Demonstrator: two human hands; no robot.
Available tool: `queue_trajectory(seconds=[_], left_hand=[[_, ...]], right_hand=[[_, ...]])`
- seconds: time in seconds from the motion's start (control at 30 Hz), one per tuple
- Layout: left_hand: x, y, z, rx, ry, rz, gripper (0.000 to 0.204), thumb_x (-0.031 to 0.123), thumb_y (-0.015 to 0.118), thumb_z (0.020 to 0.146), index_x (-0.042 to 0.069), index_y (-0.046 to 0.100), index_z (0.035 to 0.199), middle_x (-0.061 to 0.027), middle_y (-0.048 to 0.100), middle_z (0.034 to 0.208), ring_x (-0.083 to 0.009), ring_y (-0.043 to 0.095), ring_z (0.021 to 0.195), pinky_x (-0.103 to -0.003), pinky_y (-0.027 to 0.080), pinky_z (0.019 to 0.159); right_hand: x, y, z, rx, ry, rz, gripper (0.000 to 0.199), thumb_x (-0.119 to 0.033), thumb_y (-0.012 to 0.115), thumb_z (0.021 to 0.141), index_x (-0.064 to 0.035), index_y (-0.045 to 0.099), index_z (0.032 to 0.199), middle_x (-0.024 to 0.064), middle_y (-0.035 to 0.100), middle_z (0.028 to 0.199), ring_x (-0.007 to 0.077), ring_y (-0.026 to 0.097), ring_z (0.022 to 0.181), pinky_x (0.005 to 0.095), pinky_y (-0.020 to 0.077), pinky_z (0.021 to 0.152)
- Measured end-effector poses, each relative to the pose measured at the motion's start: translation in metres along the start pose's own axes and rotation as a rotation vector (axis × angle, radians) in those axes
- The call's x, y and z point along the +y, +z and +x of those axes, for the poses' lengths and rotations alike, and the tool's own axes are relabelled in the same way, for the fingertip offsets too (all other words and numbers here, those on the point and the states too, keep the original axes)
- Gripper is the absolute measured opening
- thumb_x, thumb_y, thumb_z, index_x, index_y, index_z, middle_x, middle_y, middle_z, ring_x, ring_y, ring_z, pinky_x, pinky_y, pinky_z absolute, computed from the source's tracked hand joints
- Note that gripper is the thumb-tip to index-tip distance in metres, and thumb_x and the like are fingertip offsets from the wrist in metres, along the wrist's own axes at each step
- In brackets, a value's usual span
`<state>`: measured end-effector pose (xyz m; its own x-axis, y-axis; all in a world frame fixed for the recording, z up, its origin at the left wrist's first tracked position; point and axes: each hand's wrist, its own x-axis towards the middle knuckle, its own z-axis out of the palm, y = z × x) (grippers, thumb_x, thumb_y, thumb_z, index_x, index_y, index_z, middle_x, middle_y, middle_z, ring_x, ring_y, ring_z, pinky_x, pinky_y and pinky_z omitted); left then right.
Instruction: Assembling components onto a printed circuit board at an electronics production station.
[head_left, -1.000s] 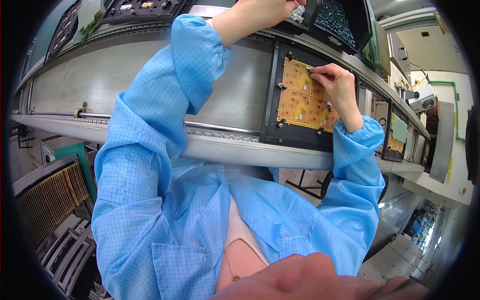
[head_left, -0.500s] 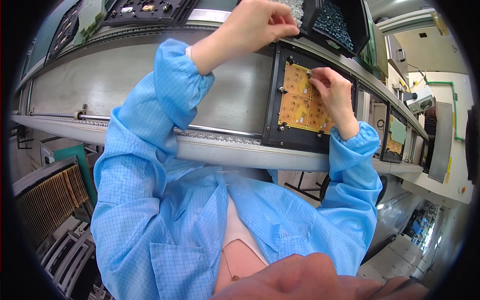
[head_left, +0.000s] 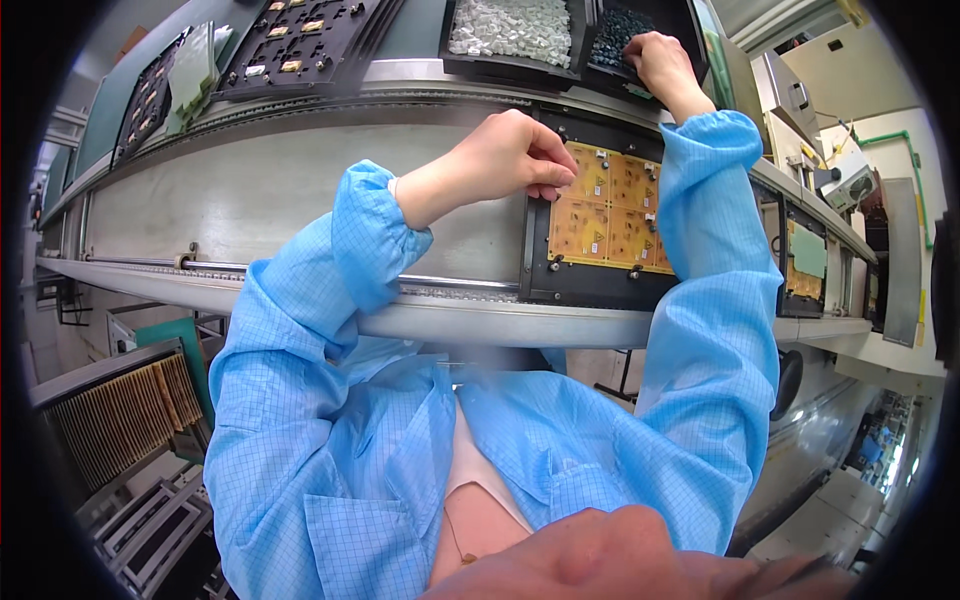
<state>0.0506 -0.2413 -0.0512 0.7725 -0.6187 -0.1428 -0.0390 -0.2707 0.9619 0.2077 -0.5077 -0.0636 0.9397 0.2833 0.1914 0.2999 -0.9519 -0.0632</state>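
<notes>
My left hand (head_left: 515, 158) is over the left edge of a yellow circuit board panel (head_left: 580, 222), its fingertips pinched together. Whatever it holds, if anything, is too small to make out. The panel lies in a black carrier frame (head_left: 537, 250) and bears several small parts. My right hand (head_left: 668, 72) reaches past the panel into a black bin with dark blue small parts (head_left: 610, 42). Its fingers are drawn together among these parts, and what is between them is hidden. My right sleeve covers the panel's right side.
Beside the blue parts, white small parts (head_left: 510, 30) fill another black bin. Black carrier trays (head_left: 285, 50) and light green sheets (head_left: 192, 80) lie at the far left. A metal conveyor rail (head_left: 480, 322) runs along the near side. Another carrier with a green sheet (head_left: 807, 252) stands to the right.
My right hand has gone from the panel up into the blue parts bin. My left hand has come down from near the white parts to the panel's left edge.
</notes>
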Motion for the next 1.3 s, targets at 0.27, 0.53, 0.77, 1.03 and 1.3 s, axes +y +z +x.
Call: queue_trajectory(seconds=[0.27, 0.53, 0.77, 1.03, 1.3], left_hand=[[-0.01, 0.024, 0.02, 0.105, 0.148, 0.295, 0.016, 0.005, 0.072, 0.081, 0.001, 0.074, 0.096, -0.0123, 0.073, 0.081, -0.0188, 0.072, 0.075, -0.031, 0.057, 0.069], [-0.015, 0.058, 0.029, 0.109, 0.304, 0.692, 0.015, 0.008, 0.071, 0.076, 0.005, 0.076, 0.089, -0.0161, 0.072, 0.084, -0.0334, 0.07, 0.082, -0.041, 0.056, 0.077], [-0.019, 0.059, 0.029, 0.159, 0.349, 0.805, 0.008, 0.009, 0.071, 0.076, 0.003, 0.073, 0.082, -0.0159, 0.07, 0.083, -0.0341, 0.068, 0.085, -0.044, 0.054, 0.078], [-0.01, 0.036, -0.01, 0.194, 0.3, 0.74, 0.007, 0.009, 0.071, 0.076, 0.004, 0.072, 0.081, -0.0152, 0.068, 0.084, -0.0337, 0.066, 0.087, -0.043, 0.053, 0.08], [-0.024, 0.046, -0.014, 0.273, 0.417, 0.847, 0.011, 0.017, 0.065, 0.083, 0.009, 0.071, 0.087, -0.0088, 0.064, 0.089, -0.0321, 0.062, 0.09, -0.043, 0.051, 0.081]], right_hand=[[-0.005, 0.027, 0.012, 0.203, -0.092, -0.05, 0.012, -0.017, 0.068, 0.079, -0.0083, 0.076, 0.083, 0.0168, 0.069, 0.09, 0.0353, 0.065, 0.091, 0.0448, 0.0516, 0.085], [-0.06, -0.043, -0.055, 0.461, -0.195, 0.511, 0.012, -0.016, 0.073, 0.081, -0.0051, 0.076, 0.084, 0.0154, 0.067, 0.08, 0.0331, 0.066, 0.08, 0.0406, 0.0514, 0.074], [-0.085, -0.076, -0.125, 0.361, -0.063, 0.643, 0.01, -0.015, 0.074, 0.082, -0.0054, 0.076, 0.086, 0.0142, 0.067, 0.081, 0.0274, 0.067, 0.079, 0.0378, 0.0515, 0.072], [-0.112, -0.067, -0.16, 0.241, -0.049, 0.873, 0.016, -0.014, 0.07, 0.093, -0.0004, 0.073, 0.1, 0.0023, 0.07, 0.088, 0.008, 0.061, 0.075, 0.0222, 0.049, 0.069], [-0.101, -0.053, -0.185, 0.013, 0.092, 1.122, 0.02, -0.015, 0.068, 0.095, -0.0001, 0.073, 0.107, 0.0028, 0.07, 0.088, 0.0076, 0.062, 0.075, 0.0219, 0.0521, 0.07]])
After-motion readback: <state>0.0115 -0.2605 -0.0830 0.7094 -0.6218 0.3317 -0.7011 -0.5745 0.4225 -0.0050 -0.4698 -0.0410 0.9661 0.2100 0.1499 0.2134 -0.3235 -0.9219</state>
